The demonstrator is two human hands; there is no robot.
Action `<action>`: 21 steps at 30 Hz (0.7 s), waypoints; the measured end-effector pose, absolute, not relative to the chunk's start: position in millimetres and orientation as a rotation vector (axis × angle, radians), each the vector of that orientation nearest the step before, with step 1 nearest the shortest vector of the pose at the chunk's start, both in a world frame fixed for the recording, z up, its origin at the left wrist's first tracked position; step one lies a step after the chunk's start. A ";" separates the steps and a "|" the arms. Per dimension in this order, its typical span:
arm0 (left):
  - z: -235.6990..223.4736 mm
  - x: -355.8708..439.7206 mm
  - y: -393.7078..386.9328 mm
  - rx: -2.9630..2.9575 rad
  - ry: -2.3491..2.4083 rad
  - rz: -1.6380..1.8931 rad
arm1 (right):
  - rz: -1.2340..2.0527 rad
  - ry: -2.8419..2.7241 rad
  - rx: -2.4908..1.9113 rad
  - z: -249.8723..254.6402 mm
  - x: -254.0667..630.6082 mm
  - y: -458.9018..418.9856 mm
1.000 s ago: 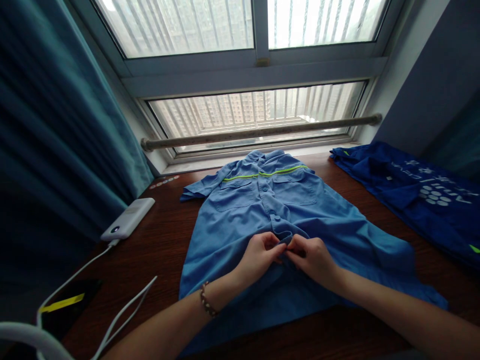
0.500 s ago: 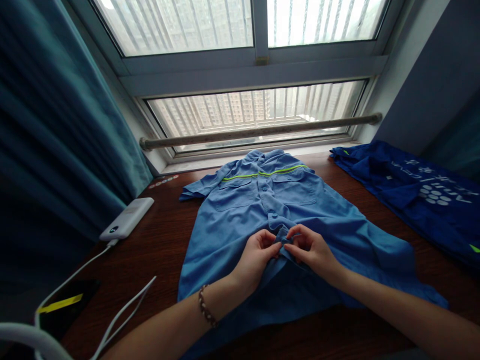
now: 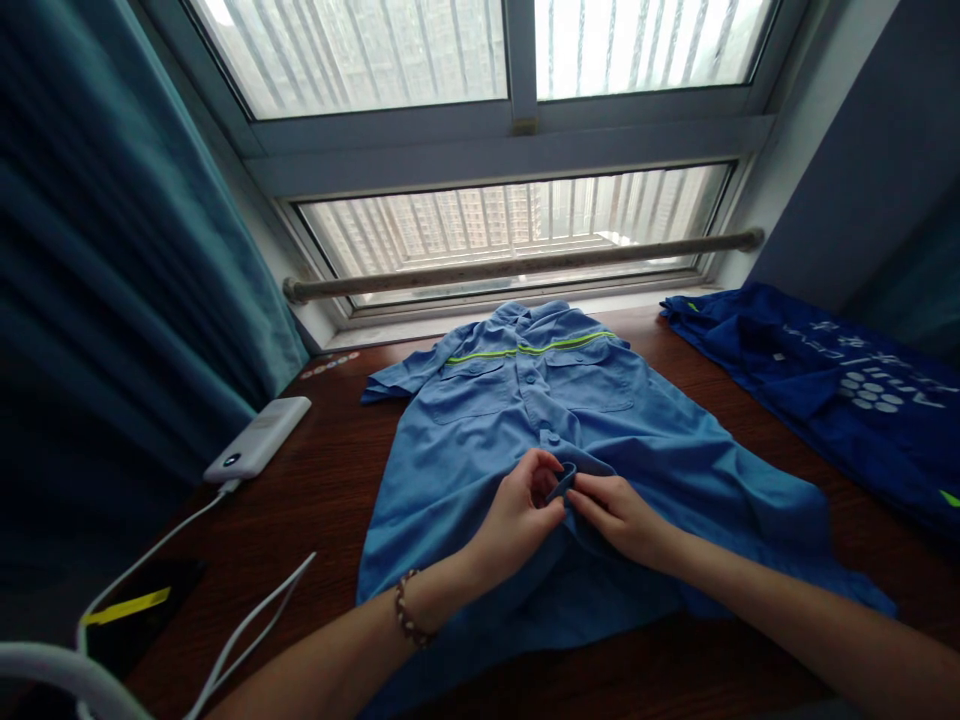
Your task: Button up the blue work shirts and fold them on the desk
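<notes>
A light blue short-sleeved shirt [image 3: 465,450] lies front up, its collar toward the window and a yellow-green stripe across the chest. Low on its front placket, my left hand [image 3: 525,505] pinches a raised fold of the cloth edge between thumb and fingers. Close against it, my right hand [image 3: 619,515] grips the same placket edge from the right side. One button [image 3: 551,438] shows just above my fingers. Whatever button or buttonhole lies between the fingertips is hidden.
On the brown wooden table [image 3: 322,480], a white power bank [image 3: 259,438] with a cable sits at left, near a dark object with a yellow strip [image 3: 127,606]. A dark blue printed garment [image 3: 817,380] lies at right. Behind are a metal bar [image 3: 525,266], window and curtain [image 3: 150,230].
The placket edge between my hands has been folded up into a small loop. My right fingers have straightened and closed together on the cloth; my left hand has barely shifted.
</notes>
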State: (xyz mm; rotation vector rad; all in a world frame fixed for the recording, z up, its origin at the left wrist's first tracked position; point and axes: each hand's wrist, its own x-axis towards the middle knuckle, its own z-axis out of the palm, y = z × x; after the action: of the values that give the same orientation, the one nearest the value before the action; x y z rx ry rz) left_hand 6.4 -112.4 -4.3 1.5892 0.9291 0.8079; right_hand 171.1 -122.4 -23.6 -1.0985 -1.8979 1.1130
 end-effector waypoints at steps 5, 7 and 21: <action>-3.2 5.9 -111.8 1.651 0.900 0.751 | 1.703 -1.446 -1.064 -30.7 172.0 -118.8; -1.9 6.4 -113.0 1.687 0.889 0.731 | 1.911 -1.244 -1.044 -32.5 173.7 -115.8; 18.7 -34.2 -158.1 2.455 1.092 0.193 | 0.725 -2.422 -1.579 6.1 202.6 -181.9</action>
State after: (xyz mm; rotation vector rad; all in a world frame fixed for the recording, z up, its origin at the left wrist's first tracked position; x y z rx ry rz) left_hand -34.2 -158.1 18.7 2.4548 1.0922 0.1933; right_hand 202.6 -181.9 6.1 -1.5788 -2.4225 0.7245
